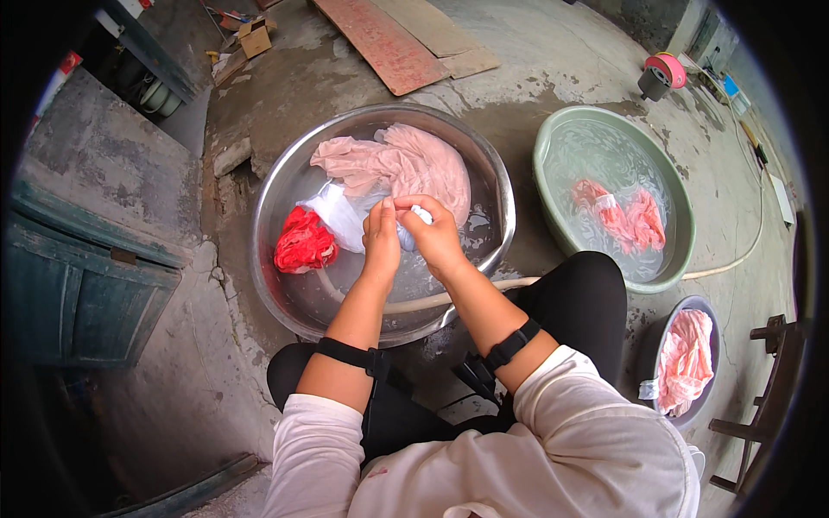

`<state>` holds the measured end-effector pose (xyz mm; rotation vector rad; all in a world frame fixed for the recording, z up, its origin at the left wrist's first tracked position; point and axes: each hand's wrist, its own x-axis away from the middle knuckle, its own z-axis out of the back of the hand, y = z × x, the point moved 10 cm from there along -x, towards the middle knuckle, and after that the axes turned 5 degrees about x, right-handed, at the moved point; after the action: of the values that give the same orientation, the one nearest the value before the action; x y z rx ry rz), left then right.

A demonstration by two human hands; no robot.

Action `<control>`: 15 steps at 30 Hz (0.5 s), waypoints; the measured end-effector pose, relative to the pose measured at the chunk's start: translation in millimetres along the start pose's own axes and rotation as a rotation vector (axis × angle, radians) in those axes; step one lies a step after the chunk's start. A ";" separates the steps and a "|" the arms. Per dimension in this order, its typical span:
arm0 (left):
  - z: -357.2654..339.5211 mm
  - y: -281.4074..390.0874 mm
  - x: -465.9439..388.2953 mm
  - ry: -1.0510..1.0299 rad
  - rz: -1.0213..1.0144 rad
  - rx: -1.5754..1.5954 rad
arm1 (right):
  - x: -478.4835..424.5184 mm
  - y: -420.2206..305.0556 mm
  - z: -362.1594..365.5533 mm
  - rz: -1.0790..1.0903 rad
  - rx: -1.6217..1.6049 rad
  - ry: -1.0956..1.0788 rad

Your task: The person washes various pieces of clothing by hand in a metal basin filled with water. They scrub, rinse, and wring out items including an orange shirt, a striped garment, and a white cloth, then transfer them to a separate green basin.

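A large metal basin of water stands before me. Above it, my left hand and my right hand meet at the fingertips around a bunched pale cloth. Part of that cloth shows between my palms and above my right thumb; my fingers hide the rest. White fabric lies just left of my left hand; whether it joins the held cloth is unclear. A wet pink cloth fills the basin's far side. By the left wall is a crumpled red cloth.
A pale hose runs through the basin's near side. To the right, a green tub holds water and pink cloth. Nearer is a smaller tub with pink laundry. Boards lie beyond; a wooden stool stands right.
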<state>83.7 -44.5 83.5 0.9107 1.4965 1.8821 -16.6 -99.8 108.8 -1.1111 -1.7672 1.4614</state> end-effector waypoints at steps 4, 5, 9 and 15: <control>-4.6 -6.1 29.7 0.014 0.418 0.424 | 18.6 -20.4 -9.7 0.144 0.155 0.103; 2.0 -6.8 25.4 0.076 0.337 0.386 | 20.8 -18.4 -10.1 0.146 0.142 0.145; 9.3 6.6 19.7 0.228 0.062 0.162 | 14.4 18.9 -0.7 -0.189 -0.284 0.269; -2.4 17.6 21.1 0.224 -0.051 -0.492 | -0.1 44.4 18.9 -0.320 -0.260 0.371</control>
<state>68.6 -33.4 103.7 0.4422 1.0758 2.2263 -22.2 -106.8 61.4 -1.0812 -1.7934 0.7958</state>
